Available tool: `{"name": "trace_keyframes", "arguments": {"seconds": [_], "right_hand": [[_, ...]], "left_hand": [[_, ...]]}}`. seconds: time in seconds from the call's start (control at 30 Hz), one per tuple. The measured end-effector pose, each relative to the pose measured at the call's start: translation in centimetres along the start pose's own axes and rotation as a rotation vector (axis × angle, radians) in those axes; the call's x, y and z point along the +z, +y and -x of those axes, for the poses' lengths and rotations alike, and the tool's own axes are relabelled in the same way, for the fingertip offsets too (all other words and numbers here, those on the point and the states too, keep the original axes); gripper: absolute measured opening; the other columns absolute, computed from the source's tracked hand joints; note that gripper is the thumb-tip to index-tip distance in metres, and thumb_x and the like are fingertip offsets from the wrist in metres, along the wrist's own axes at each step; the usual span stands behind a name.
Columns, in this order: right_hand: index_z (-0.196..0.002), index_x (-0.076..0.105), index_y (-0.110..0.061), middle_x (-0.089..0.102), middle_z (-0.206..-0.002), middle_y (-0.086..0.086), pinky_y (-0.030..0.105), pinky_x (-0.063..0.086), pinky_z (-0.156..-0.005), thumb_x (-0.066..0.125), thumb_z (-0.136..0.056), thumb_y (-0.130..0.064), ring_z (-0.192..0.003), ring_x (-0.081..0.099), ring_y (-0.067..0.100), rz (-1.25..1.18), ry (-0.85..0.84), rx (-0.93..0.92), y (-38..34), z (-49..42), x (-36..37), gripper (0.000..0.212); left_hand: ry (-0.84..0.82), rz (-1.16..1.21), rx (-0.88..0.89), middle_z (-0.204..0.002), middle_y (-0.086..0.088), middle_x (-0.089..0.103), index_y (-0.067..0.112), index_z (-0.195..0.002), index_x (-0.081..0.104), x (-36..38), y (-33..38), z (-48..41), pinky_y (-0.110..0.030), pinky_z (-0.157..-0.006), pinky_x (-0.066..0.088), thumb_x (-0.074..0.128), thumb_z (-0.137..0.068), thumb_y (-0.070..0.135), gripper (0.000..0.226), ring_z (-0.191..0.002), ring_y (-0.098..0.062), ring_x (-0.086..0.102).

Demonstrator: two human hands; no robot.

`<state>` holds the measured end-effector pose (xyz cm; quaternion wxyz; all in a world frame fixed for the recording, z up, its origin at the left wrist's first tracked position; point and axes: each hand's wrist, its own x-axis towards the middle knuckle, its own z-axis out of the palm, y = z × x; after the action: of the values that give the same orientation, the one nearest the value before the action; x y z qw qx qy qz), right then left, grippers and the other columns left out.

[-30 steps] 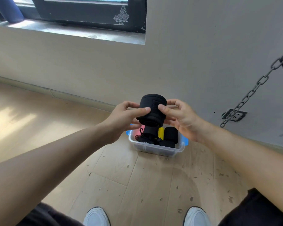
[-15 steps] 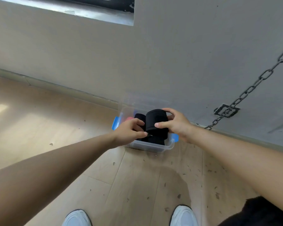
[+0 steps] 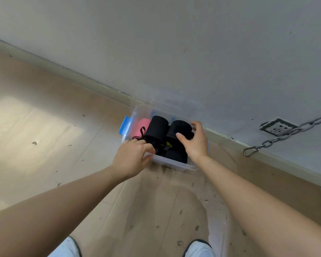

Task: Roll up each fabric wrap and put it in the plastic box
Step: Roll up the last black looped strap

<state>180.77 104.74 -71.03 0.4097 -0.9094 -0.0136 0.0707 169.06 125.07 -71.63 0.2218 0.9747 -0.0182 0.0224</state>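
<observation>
Your right hand (image 3: 195,145) grips a black rolled fabric wrap (image 3: 180,127) in the clear plastic box (image 3: 174,163). Your left hand (image 3: 132,157) curls just beside it; I cannot tell whether it holds anything.

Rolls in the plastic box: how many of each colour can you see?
Black rolls: 3
Pink roll: 1
Yellow roll: 1, only a sliver shows
Total: 5 visible in the plastic box
</observation>
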Motion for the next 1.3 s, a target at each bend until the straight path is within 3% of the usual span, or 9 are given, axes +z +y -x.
{"name": "trace_keyframes", "arguments": {"seconds": [0.07,0.17,0.27,0.33,0.43,0.63,0.83,1.07,1.3], "right_hand": [[-0.128,0.055,-0.02,0.051,-0.132,-0.001,0.031,0.047,-0.099,0.071,-0.092,-0.031,-0.119,0.052,0.016,0.056,0.009,-0.092,0.4,0.0,0.3,0.041],[-0.136,0.057,-0.016,0.054,-0.137,0.003,0.022,0.037,-0.1,0.064,-0.098,-0.028,-0.127,0.051,0.02,0.137,-0.064,-0.152,0.9,-0.1,0.4,0.041],[-0.15,0.045,-0.02,0.046,-0.148,0.005,0.032,0.034,-0.113,0.062,-0.098,-0.032,-0.138,0.037,0.023,0.371,-0.179,-0.214,1.0,-0.6,-0.2,0.055],[-0.152,0.042,-0.026,0.042,-0.138,0.005,0.041,0.039,-0.109,0.06,-0.098,-0.041,-0.129,0.033,0.024,0.557,-0.173,-0.253,0.7,-1.1,-1.1,0.059],[-0.152,0.041,-0.032,0.051,-0.128,-0.001,0.039,0.033,-0.098,0.049,-0.098,-0.055,-0.121,0.035,0.025,0.769,-0.198,-0.297,-0.2,-1.7,-2.0,0.059],[-0.136,0.06,-0.021,0.063,-0.123,-0.001,0.032,0.04,-0.099,0.061,-0.096,-0.039,-0.12,0.049,0.024,0.355,-0.06,-0.219,-0.3,-3.1,-3.9,0.044],[-0.151,0.041,-0.017,0.037,-0.156,0.001,0.041,0.027,-0.113,0.06,-0.097,-0.03,-0.141,0.031,0.024,0.479,-0.018,-0.314,-1.1,-6.1,-5.5,0.058],[-0.15,0.042,-0.02,0.045,-0.136,0.006,0.038,0.028,-0.109,0.057,-0.1,-0.037,-0.131,0.038,0.024,0.538,-0.124,-0.279,-2.0,-7.9,-5.1,0.055],[-0.117,0.064,-0.011,0.065,-0.12,0.01,0.036,0.047,-0.093,0.061,-0.099,-0.023,-0.112,0.058,0.028,0.555,-0.231,-0.258,-3.7,-9.2,-6.2,0.022]], "left_hand": [[0.043,0.025,-0.01,-0.084,0.009,0.067,0.03,-0.091,0.073,0.6,-0.2,0.0,-0.036,-0.073,0.044,0.072,-0.089,0.028,0.003,-0.079,-0.022,0.061],[0.055,0.057,-0.015,-0.085,0.01,0.066,0.031,-0.09,0.072,1.0,-0.5,0.0,-0.037,-0.075,0.046,0.074,-0.088,0.028,0.004,-0.08,-0.021,0.06],[0.051,0.082,-0.023,-0.085,0.012,0.066,0.032,-0.09,0.072,0.9,-0.4,0.0,-0.038,-0.077,0.048,0.075,-0.088,0.029,0.005,-0.081,-0.018,0.058],[0.058,0.085,-0.029,-0.086,0.014,0.065,0.033,-0.09,0.072,1.0,-0.3,0.0,-0.035,-0.077,0.047,0.075,-0.088,0.03,0.005,-0.081,-0.014,0.055],[0.054,0.096,-0.034,-0.089,0.018,0.065,0.035,-0.091,0.071,1.1,-0.3,0.1,-0.032,-0.078,0.045,0.075,-0.088,0.031,0.006,-0.084,-0.01,0.055],[0.051,0.105,-0.046,-0.084,0.023,0.054,0.037,-0.09,0.071,1.1,-0.3,-0.1,-0.033,-0.077,0.047,0.076,-0.088,0.032,0.007,-0.085,-0.01,0.056],[0.046,0.111,-0.044,-0.085,0.018,0.064,0.037,-0.09,0.071,1.0,-0.4,-0.3,-0.033,-0.077,0.047,0.075,-0.088,0.033,0.006,-0.084,-0.011,0.056],[0.05,0.121,-0.054,-0.085,0.024,0.054,0.036,-0.094,0.073,1.1,-0.2,-0.2,-0.025,-0.076,0.036,0.074,-0.09,0.034,0.004,-0.083,-0.004,0.048],[-0.002,0.094,-0.009,-0.087,0.021,0.058,0.037,-0.096,0.072,0.4,-0.6,0.1,-0.026,-0.078,0.043,0.07,-0.093,0.039,0.005,-0.087,-0.006,0.052]]}}
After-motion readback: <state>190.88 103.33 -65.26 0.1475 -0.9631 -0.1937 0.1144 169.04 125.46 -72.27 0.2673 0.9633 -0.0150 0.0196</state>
